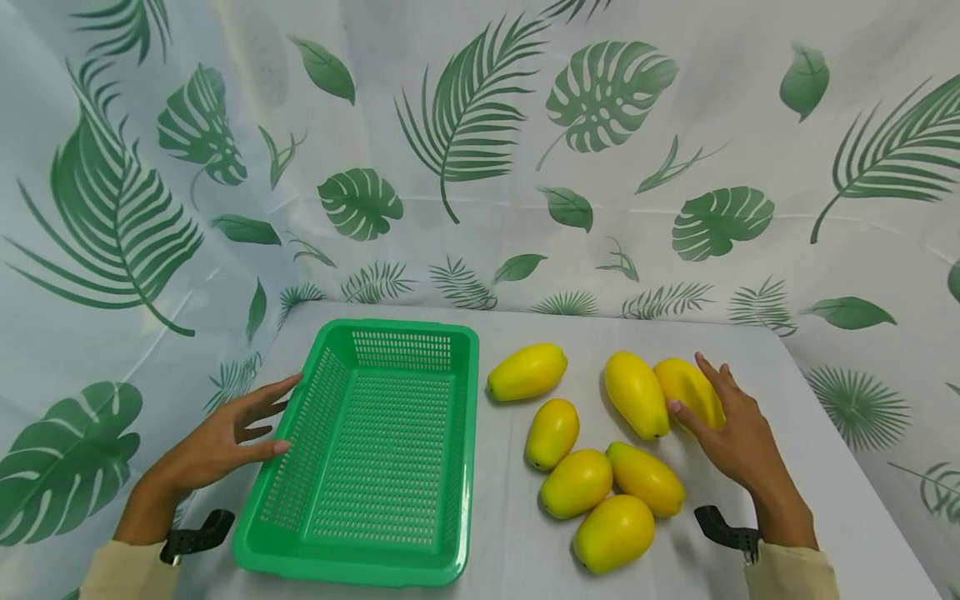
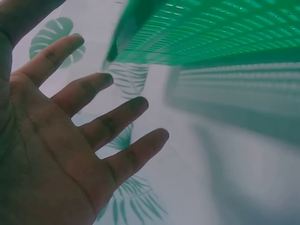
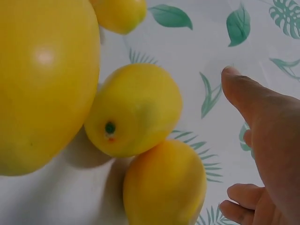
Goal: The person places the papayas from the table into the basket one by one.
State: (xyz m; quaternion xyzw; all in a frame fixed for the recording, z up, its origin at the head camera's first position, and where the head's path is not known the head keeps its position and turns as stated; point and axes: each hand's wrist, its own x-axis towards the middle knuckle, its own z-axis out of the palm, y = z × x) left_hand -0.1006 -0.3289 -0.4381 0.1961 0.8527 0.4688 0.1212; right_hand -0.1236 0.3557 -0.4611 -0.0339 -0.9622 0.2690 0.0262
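Note:
A green plastic basket (image 1: pixel 461 433) with slotted walls stands on the left side of the white table, its inside bare. My left hand (image 1: pixel 217 437) hovers at the basket's left rim, fingers spread and holding nothing; the left wrist view shows its palm beside the slotted basket (image 2: pixel 225 28). My right hand (image 1: pixel 738 429) is over the rightmost yellow papaya (image 1: pixel 686 387), thumb and fingers spread around it, overlapping it in the head view. Another papaya (image 1: pixel 636 392) lies against that one on its left. In the right wrist view, the hand (image 3: pixel 276 136) shows beside two papayas, with nothing gripped.
Several more papayas lie between the basket and my right hand: one at the back (image 1: pixel 527 372), one in the middle (image 1: pixel 552 433), and a cluster (image 1: pixel 615 533) nearer the front. A leaf-patterned cloth (image 1: pixel 480 167) hangs behind the table and along its sides.

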